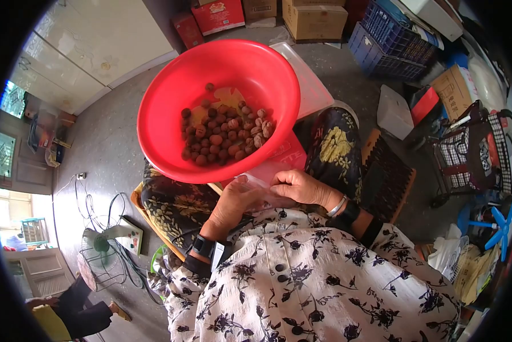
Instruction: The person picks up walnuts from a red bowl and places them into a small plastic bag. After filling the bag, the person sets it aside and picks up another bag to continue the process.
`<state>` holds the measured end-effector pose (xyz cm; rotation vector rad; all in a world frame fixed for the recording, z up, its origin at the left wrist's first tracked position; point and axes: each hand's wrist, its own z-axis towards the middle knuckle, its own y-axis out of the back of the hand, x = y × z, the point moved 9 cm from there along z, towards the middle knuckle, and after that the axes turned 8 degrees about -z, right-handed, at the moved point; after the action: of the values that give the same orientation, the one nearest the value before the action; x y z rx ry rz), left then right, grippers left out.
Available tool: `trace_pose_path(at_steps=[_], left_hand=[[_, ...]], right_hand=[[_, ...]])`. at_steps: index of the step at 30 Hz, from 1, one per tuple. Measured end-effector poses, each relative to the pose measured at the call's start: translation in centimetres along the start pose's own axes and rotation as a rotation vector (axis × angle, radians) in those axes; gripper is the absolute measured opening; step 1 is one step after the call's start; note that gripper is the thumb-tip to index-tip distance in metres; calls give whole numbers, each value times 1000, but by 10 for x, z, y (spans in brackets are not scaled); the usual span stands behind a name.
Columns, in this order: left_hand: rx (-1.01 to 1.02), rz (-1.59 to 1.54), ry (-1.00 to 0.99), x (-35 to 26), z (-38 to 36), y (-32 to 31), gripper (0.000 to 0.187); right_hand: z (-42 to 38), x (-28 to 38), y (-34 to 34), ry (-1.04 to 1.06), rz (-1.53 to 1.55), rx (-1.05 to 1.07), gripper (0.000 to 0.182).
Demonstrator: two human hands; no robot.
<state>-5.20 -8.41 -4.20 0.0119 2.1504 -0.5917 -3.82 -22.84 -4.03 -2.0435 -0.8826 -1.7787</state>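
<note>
A: What is seen nearest the camera in the head view?

B: A floral blouse [307, 285] is seen at the bottom of the view, worn by the person whose hands are shown just above it.

A: How are the hands held?

B: The left hand [233, 202] and the right hand [298, 187] are brought close together over the lap. The fingers of both are curled and pinched on a thin clear plastic bag [267, 171]; whether anything lies inside it cannot be told. A dark wristband is worn on the left wrist, a silver bangle on the right.

A: Where is the bowl?

B: A large red basin [221, 108] is rested on the person's knees, just beyond the hands, tilted toward the camera. Brown walnuts [224, 134] are heaped at its bottom, toward the near rim. The bag's upper edge is overlapped by the basin's near rim.

A: What else is shown?

B: Cardboard boxes [313, 20] and blue crates [390, 37] are stacked on the floor at the top right. An electric fan [102, 245] is stood at the lower left.
</note>
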Motion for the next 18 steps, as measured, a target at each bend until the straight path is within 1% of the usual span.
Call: trace_pose_path(at_steps=[1,3,4,6,7,9,10,12,13,15,16,18], left_hand=[[0,-1,1,2,1,2,21],[1,-20,-41,3,2,5,38],[2,-20,-42,19,13,21,38],[12,445,-317,36,33,54,50],[11,445,-318,35,25,56,50],[-332,1503,-412,16,3,61,52],[-332,1503,-412,9,-4,54,52],[-374,1471,-584,-16,-25,30,37],[-374,1471,-583,-25,-29,26,37],[-262,1174,-542,-39,-28,22,24],[-265,1172,-542,-44,-30,20,24],[-195,661,-204,-27,-21,31,24]], right_hand=[[0,-2,1,0,3,-18,23],[1,-4,5,-2,4,-36,21],[0,-5,7,-1,36,-38,20],[0,-5,9,0,67,-39,19],[-1,-4,11,-11,77,-55,17],[-1,-4,11,-21,89,-69,16],[-1,-4,11,-13,99,-70,13],[-2,-4,10,-5,110,-71,11],[-2,-2,11,8,118,-89,9],[-3,2,13,21,125,-106,8],[-4,3,13,15,135,-114,7],[-4,10,12,9,145,-116,6]])
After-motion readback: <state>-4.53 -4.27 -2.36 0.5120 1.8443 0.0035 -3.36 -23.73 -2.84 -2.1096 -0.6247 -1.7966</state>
